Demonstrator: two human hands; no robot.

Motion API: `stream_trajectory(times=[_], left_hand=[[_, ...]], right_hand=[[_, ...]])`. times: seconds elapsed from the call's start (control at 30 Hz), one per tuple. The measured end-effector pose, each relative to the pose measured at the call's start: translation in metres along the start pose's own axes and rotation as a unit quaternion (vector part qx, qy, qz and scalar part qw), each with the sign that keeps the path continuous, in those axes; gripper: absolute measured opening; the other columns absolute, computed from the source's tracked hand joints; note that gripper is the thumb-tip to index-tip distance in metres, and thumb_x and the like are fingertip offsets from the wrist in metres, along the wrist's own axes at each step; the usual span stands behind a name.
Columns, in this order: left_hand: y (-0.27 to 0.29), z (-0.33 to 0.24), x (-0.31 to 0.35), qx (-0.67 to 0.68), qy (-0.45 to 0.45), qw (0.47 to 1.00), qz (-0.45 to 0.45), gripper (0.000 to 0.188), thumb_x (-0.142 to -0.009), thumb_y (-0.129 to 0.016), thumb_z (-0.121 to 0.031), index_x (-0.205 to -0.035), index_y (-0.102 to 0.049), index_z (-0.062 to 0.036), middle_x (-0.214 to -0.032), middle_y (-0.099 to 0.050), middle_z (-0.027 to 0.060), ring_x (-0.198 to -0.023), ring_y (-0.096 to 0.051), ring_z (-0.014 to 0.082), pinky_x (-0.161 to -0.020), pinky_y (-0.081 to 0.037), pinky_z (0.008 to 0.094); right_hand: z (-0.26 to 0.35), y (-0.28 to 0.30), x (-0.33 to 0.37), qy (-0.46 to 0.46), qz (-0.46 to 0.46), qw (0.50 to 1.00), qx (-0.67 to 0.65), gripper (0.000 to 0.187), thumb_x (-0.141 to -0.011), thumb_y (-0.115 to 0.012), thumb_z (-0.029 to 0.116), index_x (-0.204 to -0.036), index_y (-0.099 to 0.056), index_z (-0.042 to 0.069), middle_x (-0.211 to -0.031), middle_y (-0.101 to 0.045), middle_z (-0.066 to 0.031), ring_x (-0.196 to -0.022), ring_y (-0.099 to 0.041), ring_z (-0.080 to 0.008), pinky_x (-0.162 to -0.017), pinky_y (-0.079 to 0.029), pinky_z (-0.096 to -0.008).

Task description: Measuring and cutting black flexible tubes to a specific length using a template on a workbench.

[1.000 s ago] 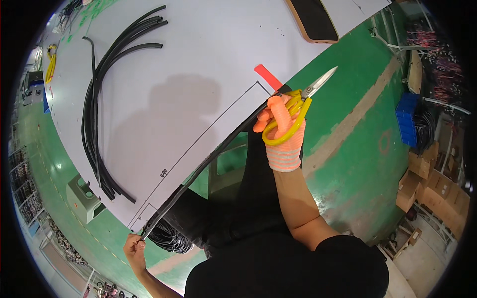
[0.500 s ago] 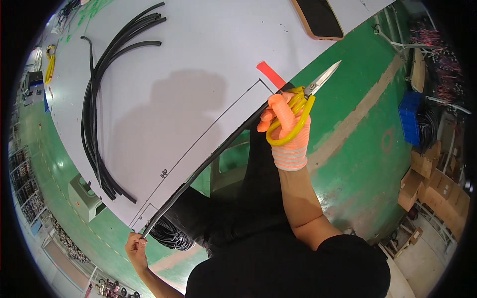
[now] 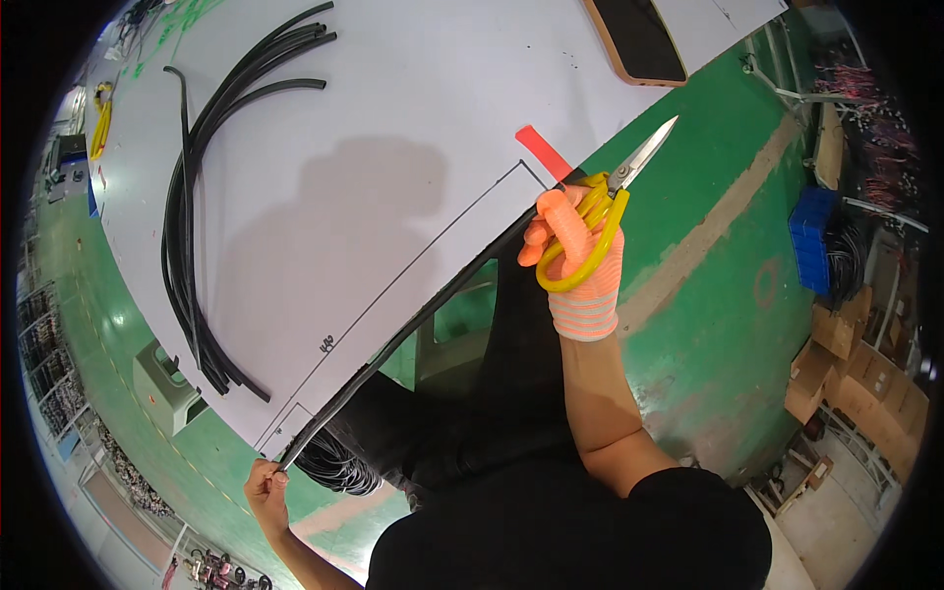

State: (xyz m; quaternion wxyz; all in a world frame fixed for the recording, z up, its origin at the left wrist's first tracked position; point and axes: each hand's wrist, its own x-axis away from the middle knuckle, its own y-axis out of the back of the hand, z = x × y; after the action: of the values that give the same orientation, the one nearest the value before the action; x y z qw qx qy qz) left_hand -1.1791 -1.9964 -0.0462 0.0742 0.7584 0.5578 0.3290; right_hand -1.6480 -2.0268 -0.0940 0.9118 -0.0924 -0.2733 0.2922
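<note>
A long black tube (image 3: 413,324) is stretched along the near edge of the white table, beside drawn marking lines. My bare left hand (image 3: 266,489) pinches its lower-left end at the table corner. My right hand (image 3: 578,251), in an orange striped glove, is closed round the tube near its other end. Yellow-handled scissors (image 3: 619,197) hang on that same hand, the blades closed and pointing up and right beyond the table edge. Just above the glove, a red strip (image 3: 543,152) lies on the table. The glove hides part of the tube's upper end.
Several cut black tubes (image 3: 187,197) lie in a curved bundle on the table's left. A phone (image 3: 637,44) rests at the far right edge. Below the table is a coil of black tubing (image 3: 339,467). A blue crate (image 3: 809,236) and cardboard boxes (image 3: 875,379) stand at right.
Both hands keep their hold and the tube stays stretched along the edge. The view has shifted slightly, and my right hand with the scissors appears a little further right.
</note>
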Motion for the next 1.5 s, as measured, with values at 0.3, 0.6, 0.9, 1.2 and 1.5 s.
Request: stream_trajectory(times=[0.3,0.6,0.9,1.2,1.5], left_hand=[[0.005,-0.012,0.01,-0.051,0.043,0.998,-0.02,0.015,-0.08,-0.063,-0.012,-0.074,-0.053,-0.0017,-0.071,-0.048,0.0007,-0.069,-0.044,0.01,-0.061,-0.035,0.0236],[0.02,-0.026,0.0,-0.043,-0.049,0.998,-0.015,0.012,-0.079,-0.065,-0.008,-0.089,-0.062,-0.001,-0.079,-0.059,0.0051,-0.073,-0.054,0.0162,-0.066,-0.042,0.027],[0.018,-0.014,-0.002,-0.012,-0.067,0.997,0.022,0.015,-0.081,-0.065,-0.013,-0.09,-0.063,-0.002,-0.083,-0.059,0.0053,-0.076,-0.056,0.0165,-0.07,-0.046,0.0278],[0.019,-0.007,-0.008,0.003,-0.08,0.996,0.037,0.012,-0.08,-0.065,-0.011,-0.088,-0.063,-0.0026,-0.081,-0.059,0.0051,-0.075,-0.055,0.0159,-0.07,-0.046,0.0274],[0.02,-0.002,-0.011,-0.022,-0.166,0.986,0.017,0.01,-0.078,-0.066,-0.008,-0.085,-0.062,-0.0021,-0.075,-0.057,0.005,-0.068,-0.055,0.0153,-0.062,-0.043,0.0264]], right_hand=[[-0.019,0.01,-0.016,0.088,0.056,0.981,0.162,0.024,-0.088,-0.052,0.018,-0.066,-0.045,0.012,-0.052,-0.04,0.0019,-0.043,-0.04,-0.0097,-0.04,-0.034,-0.0232],[-0.005,0.01,-0.016,0.02,0.136,0.99,0.04,0.017,-0.084,-0.061,0.016,-0.079,-0.047,0.007,-0.065,-0.046,-0.001,-0.055,-0.042,-0.0102,-0.049,-0.035,-0.021],[0.0,0.021,-0.023,-0.004,0.183,0.983,0.03,0.015,-0.086,-0.06,0.016,-0.083,-0.051,0.005,-0.068,-0.048,-0.0029,-0.058,-0.044,-0.0126,-0.05,-0.038,-0.0225],[0.001,0.025,-0.028,-0.003,0.195,0.981,0.026,0.015,-0.086,-0.059,0.018,-0.086,-0.052,0.005,-0.072,-0.051,-0.004,-0.06,-0.045,-0.0132,-0.051,-0.04,-0.0237],[0.008,0.018,-0.025,0.047,0.155,0.986,0.031,0.013,-0.087,-0.058,0.016,-0.089,-0.052,0.005,-0.071,-0.049,-0.0028,-0.061,-0.045,-0.0113,-0.05,-0.037,-0.024]])
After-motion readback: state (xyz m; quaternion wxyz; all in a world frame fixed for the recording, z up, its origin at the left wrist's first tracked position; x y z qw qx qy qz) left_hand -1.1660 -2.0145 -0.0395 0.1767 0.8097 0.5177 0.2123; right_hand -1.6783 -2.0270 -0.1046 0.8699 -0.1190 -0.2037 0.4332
